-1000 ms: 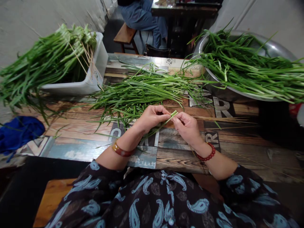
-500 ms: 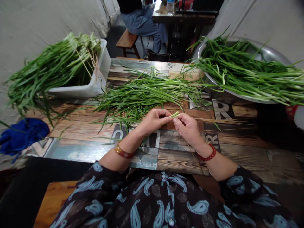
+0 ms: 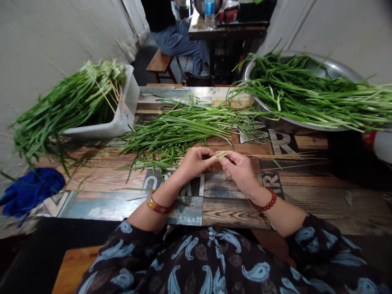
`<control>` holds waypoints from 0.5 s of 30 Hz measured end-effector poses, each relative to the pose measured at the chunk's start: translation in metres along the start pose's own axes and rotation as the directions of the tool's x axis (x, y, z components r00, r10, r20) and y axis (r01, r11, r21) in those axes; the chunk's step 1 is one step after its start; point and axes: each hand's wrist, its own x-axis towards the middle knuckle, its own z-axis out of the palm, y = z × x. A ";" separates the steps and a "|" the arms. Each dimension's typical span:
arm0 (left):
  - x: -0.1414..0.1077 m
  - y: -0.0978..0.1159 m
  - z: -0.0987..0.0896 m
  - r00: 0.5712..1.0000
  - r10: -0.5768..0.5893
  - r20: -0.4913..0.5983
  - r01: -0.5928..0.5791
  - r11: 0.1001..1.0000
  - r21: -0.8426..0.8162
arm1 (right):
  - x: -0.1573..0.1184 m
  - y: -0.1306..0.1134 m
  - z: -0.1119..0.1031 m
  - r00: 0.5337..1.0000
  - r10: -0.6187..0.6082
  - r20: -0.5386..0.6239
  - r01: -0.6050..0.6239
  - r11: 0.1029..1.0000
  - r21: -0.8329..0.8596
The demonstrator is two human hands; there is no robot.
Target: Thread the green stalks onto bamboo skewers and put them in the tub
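My left hand (image 3: 196,163) and my right hand (image 3: 240,169) meet fingertip to fingertip above the wooden table. Between them, both pinch a few pale green chive stalks (image 3: 220,154); only their short ends show and the fingers hide the rest. Just beyond my hands lies a loose heap of long green chives (image 3: 186,124), its pale ends toward the right. Thin straw-coloured strands (image 3: 284,156) lie on the table to the right of my right hand.
At the left, a white plastic bin (image 3: 105,130) holds bundled chives (image 3: 73,98). A large metal basin (image 3: 346,65) at the right overflows with chives (image 3: 312,98). A blue glove (image 3: 33,185) lies on the left edge. Behind, a person (image 3: 177,41) sits beside another table (image 3: 199,30).
The camera view has shifted, so the table and its things sit slightly lower and the basin further left. My fingertips remain together at the stalks; the right fingers look flatter and closer to the left.
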 end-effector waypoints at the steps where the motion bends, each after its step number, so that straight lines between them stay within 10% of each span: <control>1: 0.001 0.000 -0.004 1.000 0.007 -0.005 -0.007 1.000 0.026 | 0.000 0.000 0.000 1.000 -0.003 -0.009 0.003 1.000 -0.002; 7: 0.015 0.004 -0.027 0.955 0.217 -0.202 -0.145 0.936 0.321 | 0.002 -0.002 0.000 1.000 -0.022 -0.004 0.021 0.999 -0.029; 15: 0.064 0.004 -0.013 0.898 0.437 0.045 -0.364 0.683 0.633 | 0.001 -0.001 0.000 0.997 -0.080 -0.006 0.079 0.994 -0.079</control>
